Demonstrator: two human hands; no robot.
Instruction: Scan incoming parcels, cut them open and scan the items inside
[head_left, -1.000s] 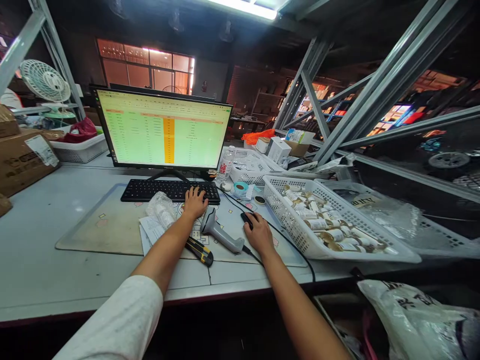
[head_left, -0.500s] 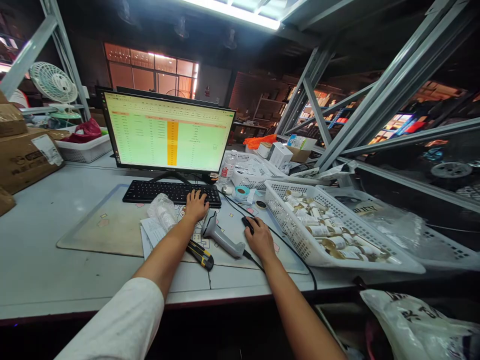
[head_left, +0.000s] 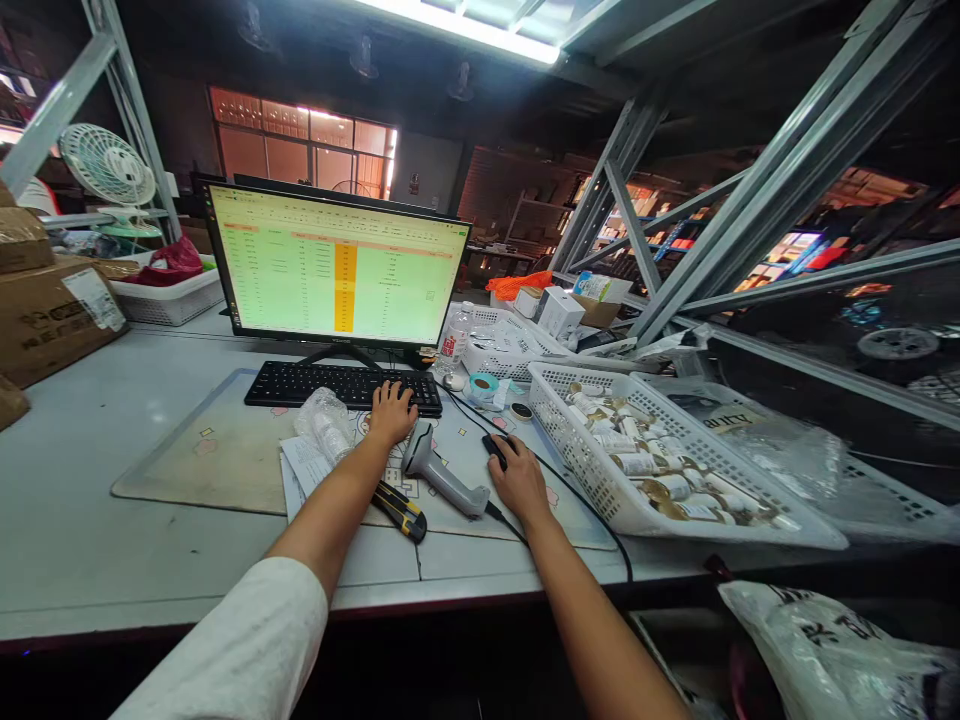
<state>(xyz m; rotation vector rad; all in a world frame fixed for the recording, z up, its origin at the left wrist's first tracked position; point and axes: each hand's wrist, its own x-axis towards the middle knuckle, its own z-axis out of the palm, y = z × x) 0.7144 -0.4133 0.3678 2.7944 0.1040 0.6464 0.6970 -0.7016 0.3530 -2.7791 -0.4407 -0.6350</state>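
Moved since a second ago: camera view only, slightly up and left; left hand (head_left: 391,414) and right hand (head_left: 520,482) stay on keyboard (head_left: 307,382) and mouse (head_left: 492,448).
Room: dim; lit window (head_left: 289,148) at back, tube light (head_left: 480,28) overhead, grey metal frame (head_left: 731,205) at right.
Table (head_left: 60,540): pale grey top, patterned tan mat (head_left: 187,460) across the middle, brown box (head_left: 45,335) far left.
Monitor (head_left: 277,285): on, behind keyboard; green spreadsheet, one orange column.
Basket (head_left: 581,475): white, perforated, right of mouse; holds small white-labelled bottles (head_left: 634,463).
Keyboard: black, along mat's back edge.
Scanner (head_left: 444,482): grey, corded, lying between the hands.
Cutter (head_left: 403,512): black and yellow, beside left forearm.
Mouse: black, on mat right of scanner, mostly under right palm.
Left grip: fingers spread on keyboard's right part, nothing held.
Right grip: narrow, curled over mouse.
Writing: spreadsheet text and monitor brand too small to read; red characters on clear bottle (head_left: 454,340); box label (head_left: 94,298) illegible; dark print on bottom-right plastic bag (head_left: 847,640), creased.
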